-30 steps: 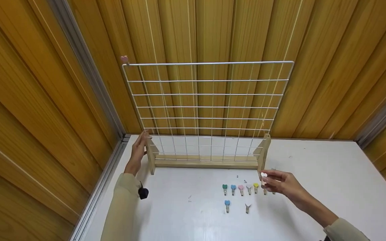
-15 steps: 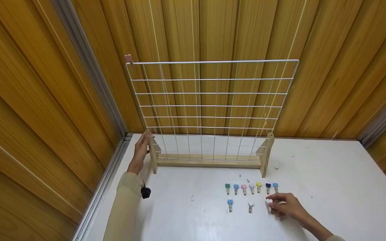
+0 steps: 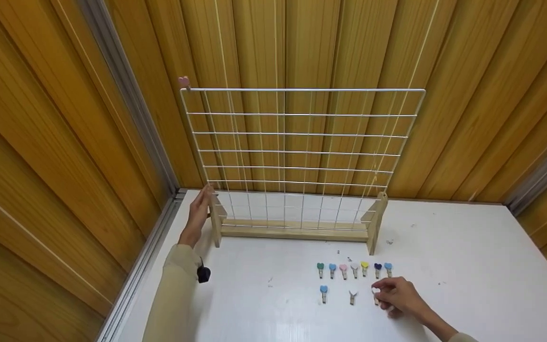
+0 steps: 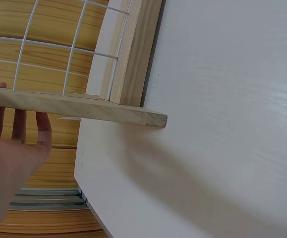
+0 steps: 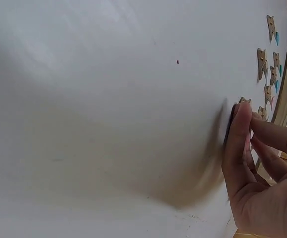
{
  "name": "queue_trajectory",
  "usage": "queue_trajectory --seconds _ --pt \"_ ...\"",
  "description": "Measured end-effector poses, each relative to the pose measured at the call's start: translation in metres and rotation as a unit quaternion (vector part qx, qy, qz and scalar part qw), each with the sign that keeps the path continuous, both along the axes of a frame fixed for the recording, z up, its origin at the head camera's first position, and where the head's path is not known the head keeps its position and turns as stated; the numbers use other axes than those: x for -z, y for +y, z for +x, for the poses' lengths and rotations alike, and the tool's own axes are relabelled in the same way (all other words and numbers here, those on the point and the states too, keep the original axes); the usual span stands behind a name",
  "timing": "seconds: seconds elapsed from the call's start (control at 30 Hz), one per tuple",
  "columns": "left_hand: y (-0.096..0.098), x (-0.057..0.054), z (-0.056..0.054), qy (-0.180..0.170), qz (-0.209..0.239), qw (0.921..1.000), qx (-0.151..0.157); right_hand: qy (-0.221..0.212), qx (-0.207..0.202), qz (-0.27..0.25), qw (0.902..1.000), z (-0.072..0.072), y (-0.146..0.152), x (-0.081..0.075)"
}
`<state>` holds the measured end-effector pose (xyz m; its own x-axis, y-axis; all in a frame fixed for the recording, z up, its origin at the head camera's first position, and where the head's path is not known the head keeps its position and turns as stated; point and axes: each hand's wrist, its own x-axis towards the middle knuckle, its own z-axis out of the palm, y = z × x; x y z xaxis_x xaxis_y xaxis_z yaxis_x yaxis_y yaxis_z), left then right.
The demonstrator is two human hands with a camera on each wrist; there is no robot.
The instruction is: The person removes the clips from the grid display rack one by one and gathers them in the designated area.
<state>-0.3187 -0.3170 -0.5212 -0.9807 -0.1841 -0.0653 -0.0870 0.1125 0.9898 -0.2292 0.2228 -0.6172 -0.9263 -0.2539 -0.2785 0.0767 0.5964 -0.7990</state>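
A white wire grid (image 3: 292, 135) stands upright in a wooden stand (image 3: 294, 232). My left hand (image 3: 198, 213) touches the outer side of the stand's left post (image 4: 74, 106), its fingers mostly straight and one fingertip showing past the post's edge. Low over the table at the right, my right hand (image 3: 400, 295) pinches a white heart clothespin (image 3: 376, 290) between thumb and fingers; in the right wrist view the fingers hide most of it. Left of it lie a clothespin (image 3: 353, 298) with a pale top and a blue heart clothespin (image 3: 324, 294). A pink heart clothespin (image 3: 184, 82) sits on the grid's top left corner.
Behind the hand, a row of several heart clothespins runs from green (image 3: 320, 270) through yellow (image 3: 364, 268) to dark blue (image 3: 378, 270) and light blue (image 3: 388, 269). The white table (image 3: 254, 304) meets wood-panelled walls (image 3: 126, 95), with a metal rail (image 3: 143, 251) at left.
My right hand has moved down and toward me with the white clothespin, from beside the stand's right foot to the front row. My left hand stays at the post; the view shifts slightly.
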Motion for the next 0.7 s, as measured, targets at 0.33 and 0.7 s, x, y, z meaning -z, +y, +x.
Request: queue_trajectory --seconds 0.33,0.7 --pt "0.001 0.002 0.002 -0.006 0.0 1.0 -0.006 0.007 -0.018 0.012 0.9997 -0.005 0.007 -0.007" --pt "0.001 0.0 0.0 -0.014 -0.004 0.9998 -0.009 0.117 -0.067 -0.009 0.9909 -0.042 0.014 -0.058"
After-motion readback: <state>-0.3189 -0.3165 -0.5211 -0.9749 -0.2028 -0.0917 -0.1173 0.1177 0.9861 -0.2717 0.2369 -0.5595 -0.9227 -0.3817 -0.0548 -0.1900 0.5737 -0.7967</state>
